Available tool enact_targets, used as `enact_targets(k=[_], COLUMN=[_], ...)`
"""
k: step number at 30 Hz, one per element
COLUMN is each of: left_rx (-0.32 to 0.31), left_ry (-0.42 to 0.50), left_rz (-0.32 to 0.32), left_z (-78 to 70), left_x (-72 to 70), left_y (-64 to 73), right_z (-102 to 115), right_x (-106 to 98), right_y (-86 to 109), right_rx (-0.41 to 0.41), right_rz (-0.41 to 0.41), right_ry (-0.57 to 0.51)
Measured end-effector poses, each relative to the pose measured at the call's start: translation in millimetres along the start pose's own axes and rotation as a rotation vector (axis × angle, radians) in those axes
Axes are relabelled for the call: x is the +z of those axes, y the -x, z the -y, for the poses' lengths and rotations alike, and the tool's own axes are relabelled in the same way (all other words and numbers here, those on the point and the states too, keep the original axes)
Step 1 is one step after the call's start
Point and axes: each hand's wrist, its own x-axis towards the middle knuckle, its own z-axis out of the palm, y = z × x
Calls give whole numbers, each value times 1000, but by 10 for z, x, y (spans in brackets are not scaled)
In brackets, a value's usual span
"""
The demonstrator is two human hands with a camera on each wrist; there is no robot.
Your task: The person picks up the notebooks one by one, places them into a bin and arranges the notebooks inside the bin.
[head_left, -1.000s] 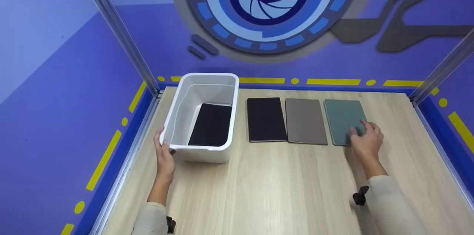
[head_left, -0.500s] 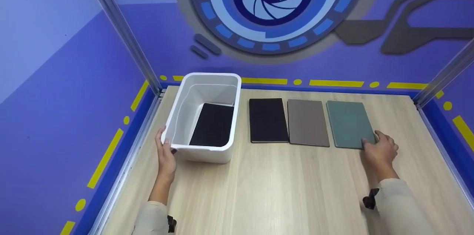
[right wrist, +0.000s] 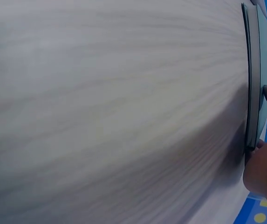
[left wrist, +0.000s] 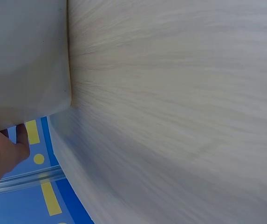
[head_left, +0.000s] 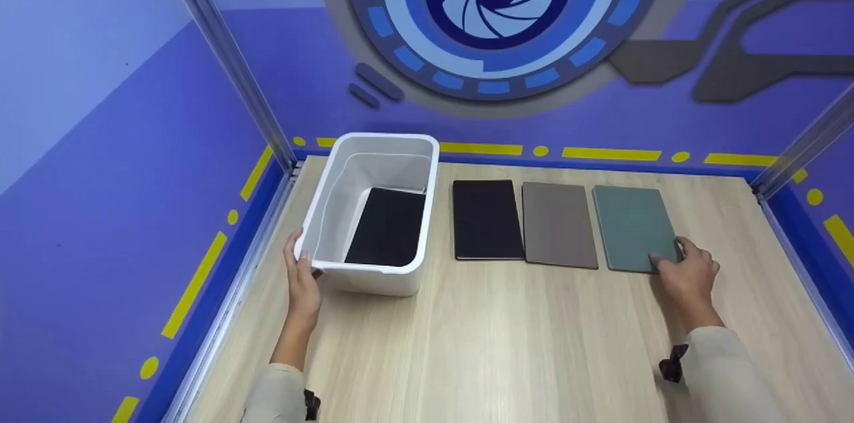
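Note:
My left hand (head_left: 303,286) grips the near left corner of a white plastic bin (head_left: 380,281), its thumb by the rim. A black notebook (head_left: 387,228) lies in the bin. In the left wrist view, the bin's side (left wrist: 21,60) hides part of that hand (left wrist: 0,156). On the wooden table, a green notebook (head_left: 634,226) lies at the right end of a row. My right hand (head_left: 690,276) pinches its near right corner, thumb on the cover and fingers along the edge. The right wrist view shows the notebook's page edge (right wrist: 254,70) with the thumb over the cover.
Left of the green notebook, a taupe notebook (head_left: 559,224) and another black notebook (head_left: 488,219) lie flat, close together. Blue printed panels (head_left: 507,123) stand behind and on both sides of the table (head_left: 494,343), with metal posts at the back corners.
My right hand has moved from over the green notebook to its near right corner and now pinches it. The left hand stays on the bin. The head view has shifted slightly.

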Motion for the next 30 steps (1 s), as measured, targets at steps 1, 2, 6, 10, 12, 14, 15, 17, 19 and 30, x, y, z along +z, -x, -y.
enact_targets(k=[1,2,6,10,12,14,15,17,19,30], left_rx=[2,5,8,11,15,14,14,16,18,17], left_ry=[-4,-4,-5,-2,0,-1,-2,4,7,18], left_rz=[1,3,6,-1,-5,-8,-9,-12,-17,-10], left_z=[1,0,3,4,6,10,10,13,16,13], left_x=[4,7,18,15,7,-1,-4,-5,-7,10], left_y=[5,8,1,3,6,4,2,-2,-3,4], right_z=[-5,-5,-1,3,10,24,32,50,66,110], right_x=[1,1,-14,-22,-20,-17,-16,-24,-36,-142], right_y=[1,3,1,-1,-8,-15,-21,-32,-42,-82], right_rx=[-8,-11,0,27,38,46,49,55,61,96], right_rz=[0,2,21,46,58,67,71,81,94,164], right_ry=[1,-1,2,2,-5,-5,-5,-4,-3,-4])
